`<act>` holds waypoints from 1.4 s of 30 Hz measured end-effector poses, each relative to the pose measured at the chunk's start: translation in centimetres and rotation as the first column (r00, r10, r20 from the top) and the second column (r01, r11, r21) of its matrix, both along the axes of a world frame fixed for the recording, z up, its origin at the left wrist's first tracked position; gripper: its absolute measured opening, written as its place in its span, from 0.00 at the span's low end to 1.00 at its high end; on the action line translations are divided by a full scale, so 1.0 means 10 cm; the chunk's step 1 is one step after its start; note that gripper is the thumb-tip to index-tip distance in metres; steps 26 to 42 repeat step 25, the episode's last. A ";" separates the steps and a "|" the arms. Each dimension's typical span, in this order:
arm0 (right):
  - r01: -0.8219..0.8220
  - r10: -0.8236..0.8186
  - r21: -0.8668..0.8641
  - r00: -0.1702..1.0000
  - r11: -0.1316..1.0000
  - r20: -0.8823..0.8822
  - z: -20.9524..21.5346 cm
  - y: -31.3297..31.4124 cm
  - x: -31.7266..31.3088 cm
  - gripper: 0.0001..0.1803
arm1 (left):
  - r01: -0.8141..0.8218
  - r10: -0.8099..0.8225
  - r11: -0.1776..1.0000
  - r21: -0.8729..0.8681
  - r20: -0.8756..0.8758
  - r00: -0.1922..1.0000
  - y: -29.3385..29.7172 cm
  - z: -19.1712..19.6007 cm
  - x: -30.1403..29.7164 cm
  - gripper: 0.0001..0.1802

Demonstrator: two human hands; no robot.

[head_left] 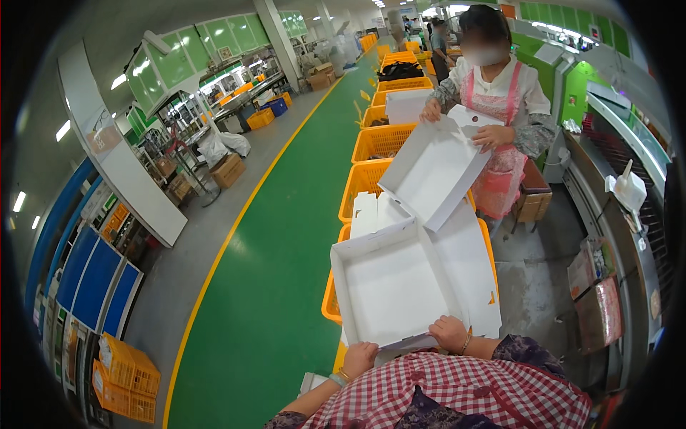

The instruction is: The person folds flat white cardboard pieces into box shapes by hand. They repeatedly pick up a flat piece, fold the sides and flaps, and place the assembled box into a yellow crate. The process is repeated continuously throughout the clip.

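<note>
A shallow white cardboard box (391,289) lies tilted up in front of me with its inside facing up. My left hand (359,359) is closed on its near wall at the left corner. Near the right corner, my right hand (449,333) grips the same wall, the fingers curled over the edge. Under and beside the box lie flat white cardboard sheets (468,268) resting across yellow baskets. Across from me a co-worker in a pink apron holds another white box (437,161) with both hands, its lower corner close to the far wall of mine.
Yellow plastic baskets (382,143) run in a row away from me. A green walkway (250,264) with a yellow line lies on the left. Machinery with a metal rail (629,157) stands at the right. Stacked yellow crates (127,375) sit at the lower left.
</note>
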State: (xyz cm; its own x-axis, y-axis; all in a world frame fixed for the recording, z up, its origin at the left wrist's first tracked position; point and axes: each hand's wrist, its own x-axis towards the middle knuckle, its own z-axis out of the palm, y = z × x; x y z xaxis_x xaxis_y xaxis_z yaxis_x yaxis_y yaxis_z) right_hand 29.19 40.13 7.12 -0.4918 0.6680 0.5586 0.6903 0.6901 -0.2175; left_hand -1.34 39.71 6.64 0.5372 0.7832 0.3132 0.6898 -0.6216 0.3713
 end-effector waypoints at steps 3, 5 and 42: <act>0.036 -0.036 0.002 0.998 0.999 0.051 0.01 -0.03 -0.01 0.11 | -0.004 0.003 1.000 0.015 0.013 1.000 0.00 -0.01 0.00 0.06; 0.035 -0.037 0.021 0.997 0.999 0.066 0.01 0.03 -0.02 0.12 | -0.008 0.008 1.000 0.019 0.001 1.000 0.03 0.01 0.01 0.06; 0.095 -0.078 -0.064 0.971 0.993 0.225 0.04 -0.02 0.23 0.12 | -0.055 0.064 0.985 0.164 -0.049 0.997 -0.07 -0.10 -0.21 0.13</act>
